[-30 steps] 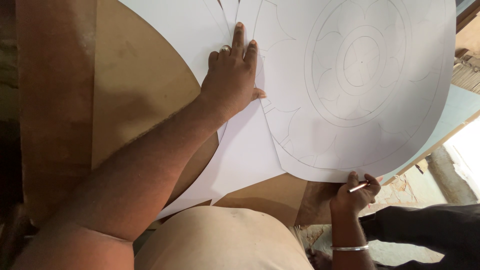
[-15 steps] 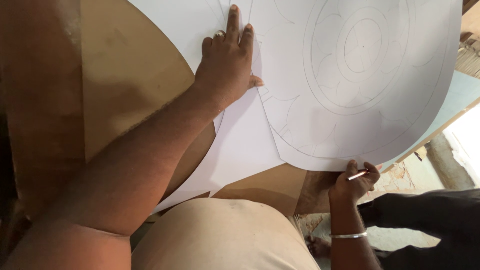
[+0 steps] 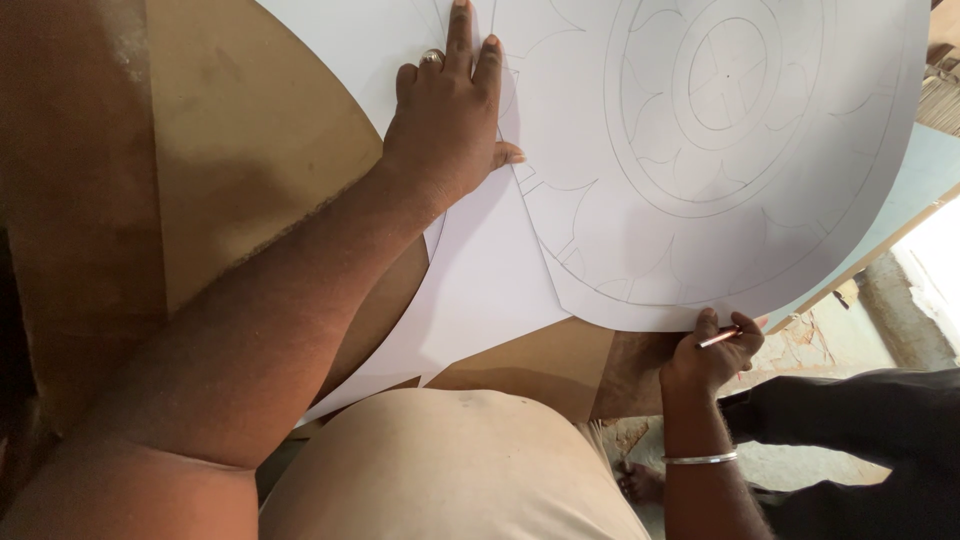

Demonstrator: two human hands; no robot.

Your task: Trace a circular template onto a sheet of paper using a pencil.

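A large round white paper sheet (image 3: 720,160) with a pencilled flower-and-ring pattern lies on a brown board (image 3: 250,140). My left hand (image 3: 450,115), a ring on one finger, presses flat on the paper's left edge with its fingers stretched out. My right hand (image 3: 712,352) grips the paper's near edge and holds a thin pencil (image 3: 722,337) between the fingers. A metal bangle sits on that wrist. Another white sheet (image 3: 480,290) lies under the round one.
Curved brown board pieces (image 3: 530,365) lie near my body. A pale blue panel edge (image 3: 915,185) shows at the right, with rough ground and a bare foot (image 3: 640,482) below it. Dark cloth (image 3: 870,430) fills the lower right.
The view has shifted down a little, so both hands sit higher in the frame. My left hand stays pressed on the paper and my right hand keeps its hold on the edge.
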